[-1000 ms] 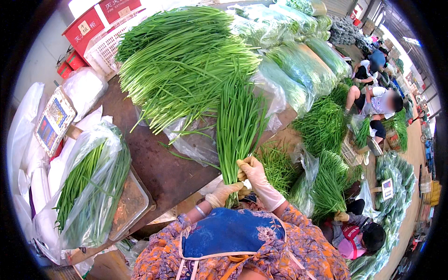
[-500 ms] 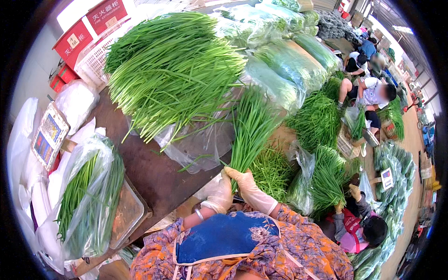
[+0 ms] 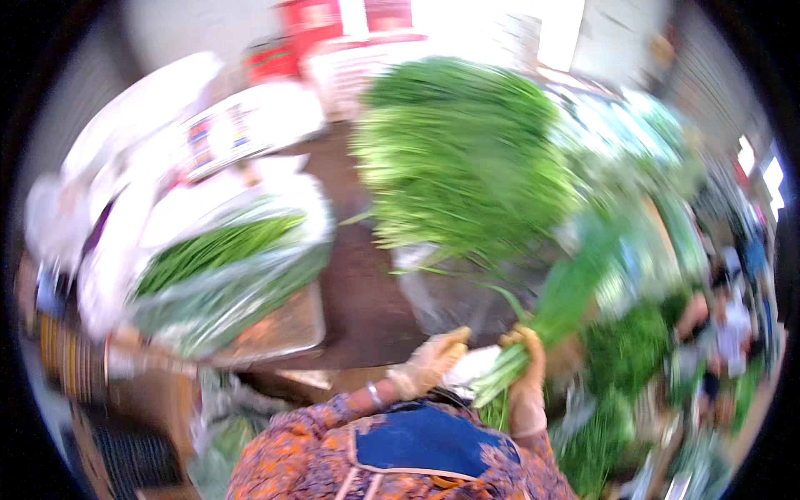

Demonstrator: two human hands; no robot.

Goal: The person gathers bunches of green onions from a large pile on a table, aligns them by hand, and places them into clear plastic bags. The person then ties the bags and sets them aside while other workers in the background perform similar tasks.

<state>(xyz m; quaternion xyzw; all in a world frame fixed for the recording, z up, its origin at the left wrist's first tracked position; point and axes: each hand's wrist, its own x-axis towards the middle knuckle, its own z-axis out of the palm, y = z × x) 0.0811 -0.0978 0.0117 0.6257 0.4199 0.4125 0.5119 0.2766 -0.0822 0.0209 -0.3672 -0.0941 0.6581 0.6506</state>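
Observation:
My right hand (image 3: 527, 358), in a pale glove, is closed round the lower part of a bunch of garlic chives (image 3: 575, 279). The pale cut ends point down toward my body, and the leaves slant up to the right, blurred. My left hand (image 3: 429, 364), also gloved, is apart from the bunch on its left, over the table's near edge. Its fingers are stretched out and loosely bent, with nothing visible in them. Beyond my hands, a large pile of garlic chives (image 3: 467, 158) lies on a clear plastic sheet (image 3: 450, 292) on the dark table (image 3: 354, 283).
At left, a clear bag of chives (image 3: 225, 258) rests on a metal scale pan (image 3: 292, 321), near white plastic bags (image 3: 142, 108). Bagged bundles (image 3: 675, 225) are stacked at right. More loose chives (image 3: 629, 342) and a blurred co-worker (image 3: 729, 325) are lower right. Red boxes (image 3: 312, 25) stand behind.
My view has swung to the right-hand side's opposite, leftward, so the table appears further right. My left hand has come off the chives; my right hand keeps the bunch, now tilted further right.

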